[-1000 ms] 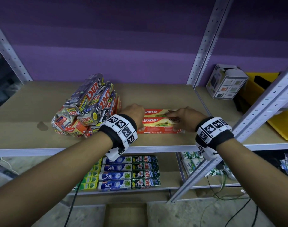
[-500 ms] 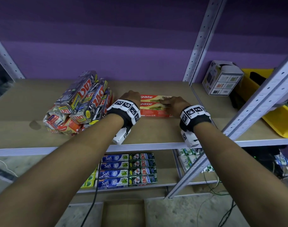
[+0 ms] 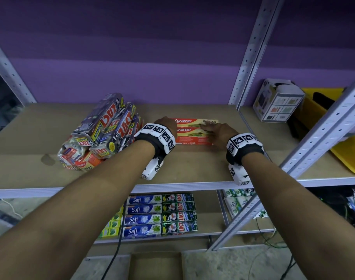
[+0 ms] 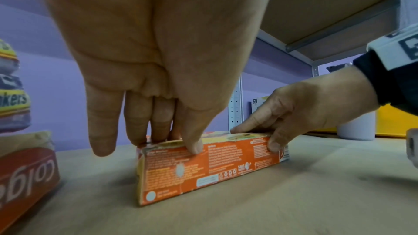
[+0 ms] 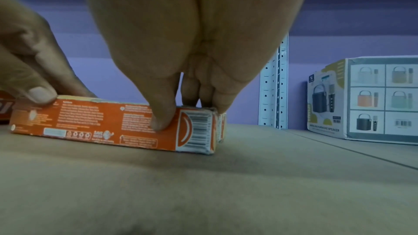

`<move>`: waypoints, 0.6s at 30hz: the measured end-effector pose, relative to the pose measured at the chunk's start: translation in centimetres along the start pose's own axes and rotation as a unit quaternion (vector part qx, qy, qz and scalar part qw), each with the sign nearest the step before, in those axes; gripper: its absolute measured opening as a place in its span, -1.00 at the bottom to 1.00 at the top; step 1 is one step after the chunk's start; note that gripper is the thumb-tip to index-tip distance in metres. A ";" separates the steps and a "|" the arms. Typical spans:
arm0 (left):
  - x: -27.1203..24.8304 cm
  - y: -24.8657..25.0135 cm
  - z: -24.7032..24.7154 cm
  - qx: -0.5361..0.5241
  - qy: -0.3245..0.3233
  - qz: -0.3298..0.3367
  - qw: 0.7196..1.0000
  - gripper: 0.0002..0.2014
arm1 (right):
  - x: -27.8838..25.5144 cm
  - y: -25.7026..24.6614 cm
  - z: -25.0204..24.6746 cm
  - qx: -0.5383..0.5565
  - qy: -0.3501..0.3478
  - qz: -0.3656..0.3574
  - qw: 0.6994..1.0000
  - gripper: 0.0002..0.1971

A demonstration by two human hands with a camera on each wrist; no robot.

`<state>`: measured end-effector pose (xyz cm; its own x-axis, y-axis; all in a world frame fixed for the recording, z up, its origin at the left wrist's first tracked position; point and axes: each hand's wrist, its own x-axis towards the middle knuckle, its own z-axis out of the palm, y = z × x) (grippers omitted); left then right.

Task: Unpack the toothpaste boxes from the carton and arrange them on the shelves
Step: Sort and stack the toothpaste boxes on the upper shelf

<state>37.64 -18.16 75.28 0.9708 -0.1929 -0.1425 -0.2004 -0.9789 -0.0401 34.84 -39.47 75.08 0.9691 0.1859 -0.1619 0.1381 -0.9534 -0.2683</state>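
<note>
Purple-walled shelf: both hands, left hand and right hand, pinching two orange toothpaste boxes; jumbled pile unsorted, lower rows tidy.

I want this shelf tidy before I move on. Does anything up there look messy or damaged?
Yes. The heap of toothpaste packs left of the Colgate boxes leans in a jumble, with crumpled wrapping at its near end. The boxes under both hands lie flat and aligned.

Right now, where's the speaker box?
In the head view, the speaker box stands on the shelf's right bay, past the upright post, beside the yellow bin.
</note>
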 end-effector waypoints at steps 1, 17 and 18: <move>-0.3 -0.1 -0.2 -0.012 -0.007 0.011 1.000 -0.72 | -0.1 0.0 -0.1 0.005 -0.003 0.006 1.000 -0.41; -9.4 -7.3 -9.6 -0.119 0.096 0.051 0.987 -0.75 | -4.1 -6.6 -5.2 0.113 0.068 -0.041 0.990 -0.64; -10.2 -8.3 -10.1 -0.117 0.100 0.056 0.987 -0.75 | -4.2 -7.4 -5.5 0.117 0.071 -0.044 0.990 -0.66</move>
<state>30.74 -8.80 87.05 0.9556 -0.2872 0.0657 -0.2945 -0.9351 0.1970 30.84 -34.48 82.96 0.9768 0.2141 0.0031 0.1880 -0.8508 -0.4906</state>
